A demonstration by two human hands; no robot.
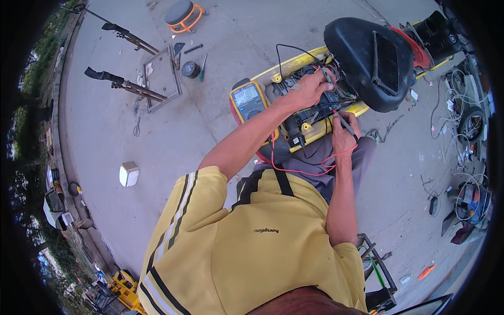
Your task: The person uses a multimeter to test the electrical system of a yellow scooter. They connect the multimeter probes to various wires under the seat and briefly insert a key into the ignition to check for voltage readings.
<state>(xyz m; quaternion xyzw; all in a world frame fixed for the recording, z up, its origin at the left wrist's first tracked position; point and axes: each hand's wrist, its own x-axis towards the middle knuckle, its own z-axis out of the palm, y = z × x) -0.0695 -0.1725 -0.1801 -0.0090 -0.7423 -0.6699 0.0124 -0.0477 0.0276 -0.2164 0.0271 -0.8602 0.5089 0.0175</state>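
My left hand (pixel 312 88) pinches a dark multimeter probe (pixel 327 77) over the open body of a yellow-and-black vehicle (pixel 315 137). A second, dark probe (pixel 344 124) with a red tip is gripped in my right hand (pixel 344 137), pointing into the wiring. Both tips are near the exposed dark parts and cables; whether they touch is too small to tell. A yellow-rimmed multimeter (pixel 248 100) with a lit display lies at the left end of the body. Its red lead (pixel 302 172) loops to my right hand, and a black lead (pixel 289 46) arches by my left.
A large black rounded cover (pixel 349 42) stands raised beyond my hands. Loose cables and a wheel (pixel 470 125) lie at the far right. At the left are a metal frame (pixel 149 107), a round stool (pixel 179 11), a dark can (pixel 190 69) and a screwdriver (pixel 202 71).
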